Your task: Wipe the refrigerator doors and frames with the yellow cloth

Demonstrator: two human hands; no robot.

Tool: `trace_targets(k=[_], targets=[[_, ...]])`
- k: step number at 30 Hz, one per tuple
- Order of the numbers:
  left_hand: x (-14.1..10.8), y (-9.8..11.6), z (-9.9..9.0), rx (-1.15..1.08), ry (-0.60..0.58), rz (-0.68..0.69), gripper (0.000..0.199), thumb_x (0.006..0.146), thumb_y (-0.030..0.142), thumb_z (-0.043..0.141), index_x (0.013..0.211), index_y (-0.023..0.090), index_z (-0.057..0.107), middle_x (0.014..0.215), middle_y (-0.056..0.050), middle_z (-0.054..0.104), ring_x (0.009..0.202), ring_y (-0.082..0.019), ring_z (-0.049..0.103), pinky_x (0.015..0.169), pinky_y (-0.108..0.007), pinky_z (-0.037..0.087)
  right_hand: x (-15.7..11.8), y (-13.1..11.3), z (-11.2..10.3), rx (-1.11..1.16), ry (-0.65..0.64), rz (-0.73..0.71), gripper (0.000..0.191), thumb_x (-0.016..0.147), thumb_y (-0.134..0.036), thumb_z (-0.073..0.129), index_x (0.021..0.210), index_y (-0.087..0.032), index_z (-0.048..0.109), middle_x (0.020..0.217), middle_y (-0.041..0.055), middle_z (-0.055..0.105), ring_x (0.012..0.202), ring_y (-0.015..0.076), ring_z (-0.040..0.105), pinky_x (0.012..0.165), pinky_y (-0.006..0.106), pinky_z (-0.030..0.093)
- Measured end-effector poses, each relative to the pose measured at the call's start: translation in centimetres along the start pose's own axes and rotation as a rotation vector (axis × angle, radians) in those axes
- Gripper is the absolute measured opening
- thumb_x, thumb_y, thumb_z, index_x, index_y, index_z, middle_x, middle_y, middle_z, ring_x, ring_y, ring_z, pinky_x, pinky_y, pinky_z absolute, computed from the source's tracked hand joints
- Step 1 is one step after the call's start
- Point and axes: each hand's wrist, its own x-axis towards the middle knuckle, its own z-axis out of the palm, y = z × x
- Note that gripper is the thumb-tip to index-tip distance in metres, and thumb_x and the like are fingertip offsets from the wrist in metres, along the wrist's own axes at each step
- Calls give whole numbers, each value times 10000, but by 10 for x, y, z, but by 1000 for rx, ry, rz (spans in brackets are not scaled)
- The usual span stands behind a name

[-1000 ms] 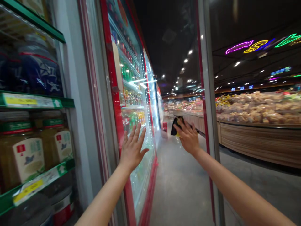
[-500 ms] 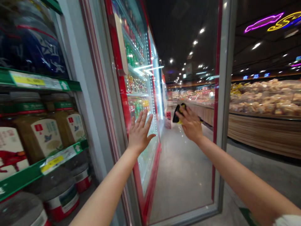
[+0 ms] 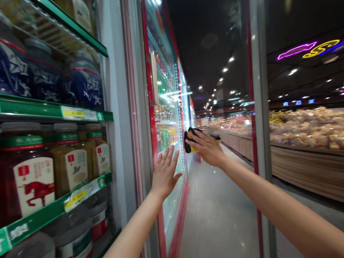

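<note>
An open glass door (image 3: 223, 200) with a grey and red frame stands in front of me. My left hand (image 3: 165, 175) lies flat against the glass near the hinge side, fingers spread, holding nothing. Against the same pane, further right and a little higher, my right hand (image 3: 208, 147) presses a black and yellow cloth (image 3: 189, 140). Its fingers lie over the cloth, which sticks out at the left of the fingertips and behind the hand.
At left, green-edged shelves (image 3: 34, 110) hold blue bottles (image 3: 86, 80) and jars with white labels (image 3: 34, 179). Through the glass, a lit red-framed drinks cooler (image 3: 168, 118) lines the aisle. A wood-sided counter (image 3: 309, 168) with heaped goods stands at right.
My right hand has moved left across the glass with the cloth, closer to my left hand. The view has shifted left and up, so more of the shelves shows. My left hand stays spread.
</note>
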Motion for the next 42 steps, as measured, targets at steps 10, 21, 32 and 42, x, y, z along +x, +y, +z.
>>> trace_targets(k=[10, 21, 32, 42], targets=[[-4, -12, -19, 63, 12, -97, 1020, 788, 442, 801, 1607, 210, 239, 1669, -149, 259, 1561, -308, 194, 1257, -554, 243, 94, -32, 0, 9, 243, 196, 568, 954, -151, 487, 1512, -258, 473, 1645, 16, 358, 1550, 260, 253, 1247, 543, 253], [-41, 9, 0, -10, -31, -104, 1225, 698, 347, 889, 1626, 238, 97, 1683, -188, 172, 1562, -349, 116, 1206, -612, 325, 107, -32, -13, 3, 294, 260, 554, 954, -105, 447, 1486, -250, 509, 1625, 31, 396, 1536, 278, 285, 1226, 566, 272], [-65, 36, 2, -36, -75, -122, 1000, 804, 245, 791, 1616, 235, 206, 1692, -141, 136, 1568, -309, 93, 1225, -561, 343, 118, -55, -11, 32, 128, -103, 529, 966, -128, 470, 1454, -324, 530, 1594, -40, 451, 1523, 206, 316, 1250, 488, 256], [-101, 74, 49, -8, -83, -49, 1514, 321, 535, 972, 1610, 276, 220, 1662, -230, 129, 1540, -469, 118, 1066, -814, 364, 123, -71, -14, -3, 83, -164, 511, 976, -135, 468, 1463, -284, 511, 1611, -19, 430, 1533, 208, 293, 1260, 484, 234]])
